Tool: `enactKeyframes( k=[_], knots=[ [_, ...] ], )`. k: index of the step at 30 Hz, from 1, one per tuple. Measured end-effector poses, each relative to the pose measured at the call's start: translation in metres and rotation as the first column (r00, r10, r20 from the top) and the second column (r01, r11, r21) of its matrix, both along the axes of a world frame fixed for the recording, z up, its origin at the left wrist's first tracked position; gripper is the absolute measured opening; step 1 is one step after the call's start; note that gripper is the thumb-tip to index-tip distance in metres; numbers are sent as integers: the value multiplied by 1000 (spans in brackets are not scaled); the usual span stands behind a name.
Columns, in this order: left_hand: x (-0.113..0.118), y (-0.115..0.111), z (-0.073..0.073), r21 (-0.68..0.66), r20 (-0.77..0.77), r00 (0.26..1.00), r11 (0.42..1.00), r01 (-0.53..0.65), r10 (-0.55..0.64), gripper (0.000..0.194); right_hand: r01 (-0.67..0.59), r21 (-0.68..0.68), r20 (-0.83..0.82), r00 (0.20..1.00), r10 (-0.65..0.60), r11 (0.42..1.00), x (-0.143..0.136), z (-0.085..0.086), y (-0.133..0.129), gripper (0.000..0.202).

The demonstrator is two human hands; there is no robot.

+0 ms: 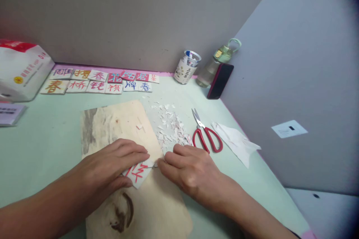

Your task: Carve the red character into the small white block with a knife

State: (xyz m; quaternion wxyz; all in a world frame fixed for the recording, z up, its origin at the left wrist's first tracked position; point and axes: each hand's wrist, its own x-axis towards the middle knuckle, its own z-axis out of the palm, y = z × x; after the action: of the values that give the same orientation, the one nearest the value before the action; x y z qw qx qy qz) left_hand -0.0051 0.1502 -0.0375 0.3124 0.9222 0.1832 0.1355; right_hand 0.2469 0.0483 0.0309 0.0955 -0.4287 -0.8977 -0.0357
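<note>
My left hand (117, 162) holds down a small white card (139, 174) with a red handwritten character, its fingers over the upper edge and its thumb at the lower left. The card lies slanted on a light wooden board (165, 198) with dark knots. Against the card's right corner is my right hand (190, 171), fingers closed in a pinch. A small thin greyish tip shows at its fingertips; the rest of that object is hidden. Beyond the board lies a heap of white scraps (171, 125), and one small scrap (139, 127) sits on the wood.
Red-handled scissors (206, 130) and a white tissue (238, 142) lie to the right. Two rows of lettered cards (98, 81) line the back, beside a white package (22, 69). A can (186, 68), a bottle (210, 69) and a phone (221, 81) stand near the wall.
</note>
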Motion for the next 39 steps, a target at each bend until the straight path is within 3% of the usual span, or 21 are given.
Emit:
enactKeyframes(
  k=[4,10,13,16,20,25,33,39],
  knots=[
    [0,1,-1,13,7,999,999,49,-49,55,-19,-57,40,999,22,998,2,3,8,20],
    [2,-2,1,-14,21,1000,1000,-23,23,53,-68,-239,48,996,81,969,9,11,28,20],
    [1,1,2,-14,15,1000,1000,25,-24,56,-93,-297,49,992,113,950,9,16,34,19],
    [1,3,1,-7,13,999,999,36,-36,56,-75,-244,82,992,97,967,2,17,27,17],
    [-1,4,-1,18,6,999,999,43,-43,54,-5,-43,69,998,8,999,-13,7,-1,15],
    [-4,4,-3,15,1,999,999,49,-49,56,50,151,23,998,-54,987,-22,-8,-25,21],
    [-4,1,-4,-5,31,999,999,41,-41,50,-65,122,-3,998,66,990,-3,-9,-10,22],
    [-2,3,-1,-1,11,999,999,39,-39,56,-20,69,-98,995,27,997,5,-16,-3,24]
  ],
)
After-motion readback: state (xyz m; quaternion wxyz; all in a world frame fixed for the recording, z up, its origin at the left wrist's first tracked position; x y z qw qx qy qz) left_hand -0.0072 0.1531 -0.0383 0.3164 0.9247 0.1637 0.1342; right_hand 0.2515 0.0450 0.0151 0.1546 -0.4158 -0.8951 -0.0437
